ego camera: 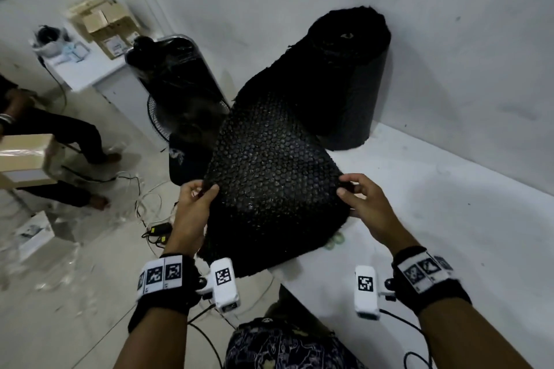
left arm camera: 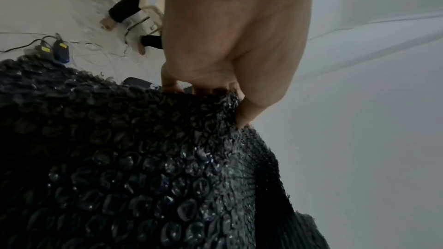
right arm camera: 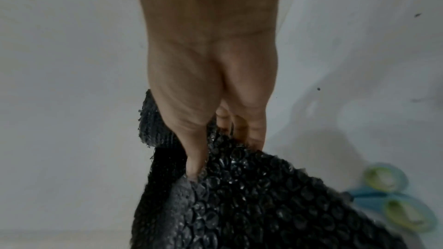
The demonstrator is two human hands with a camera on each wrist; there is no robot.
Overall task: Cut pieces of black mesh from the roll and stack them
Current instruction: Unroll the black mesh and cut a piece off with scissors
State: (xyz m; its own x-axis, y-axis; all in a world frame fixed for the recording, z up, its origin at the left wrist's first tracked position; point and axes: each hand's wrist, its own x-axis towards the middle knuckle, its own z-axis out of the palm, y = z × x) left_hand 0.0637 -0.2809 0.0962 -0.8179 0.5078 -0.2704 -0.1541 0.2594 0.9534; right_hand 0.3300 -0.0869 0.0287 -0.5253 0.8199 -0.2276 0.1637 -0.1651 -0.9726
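Two hands hold a sheet of black mesh (ego camera: pixel 269 189) up over the near left corner of a white table (ego camera: pixel 449 204) in the head view. The left hand (ego camera: pixel 195 204) pinches the sheet's left edge and the right hand (ego camera: pixel 362 198) pinches its right edge, fingers curled onto it. The sheet's long axis runs from its near free edge, which overhangs the table corner, away and up to the roll (ego camera: pixel 344 75), which stands upright at the far side of the table against the wall (ego camera: pixel 419 24). Right of the sheet the tabletop lies bare. Left of the table, the floor (ego camera: pixel 90 278) carries cables and boxes, and a seated person's legs (ego camera: pixel 60 135) show at the far left.

From the left wrist, the left hand (left arm camera: pixel 227 44) grips a bunched fold of the mesh (left arm camera: pixel 120 158), thumb on top, with the wall to the right and the floor to the left.

From the right wrist, the right hand (right arm camera: pixel 208 82) holds the mesh (right arm camera: pixel 239 196) with thumb above and fingers below. Scissors (right arm camera: pixel 393 196) with green and blue handles lie on the table just beside the sheet's edge.
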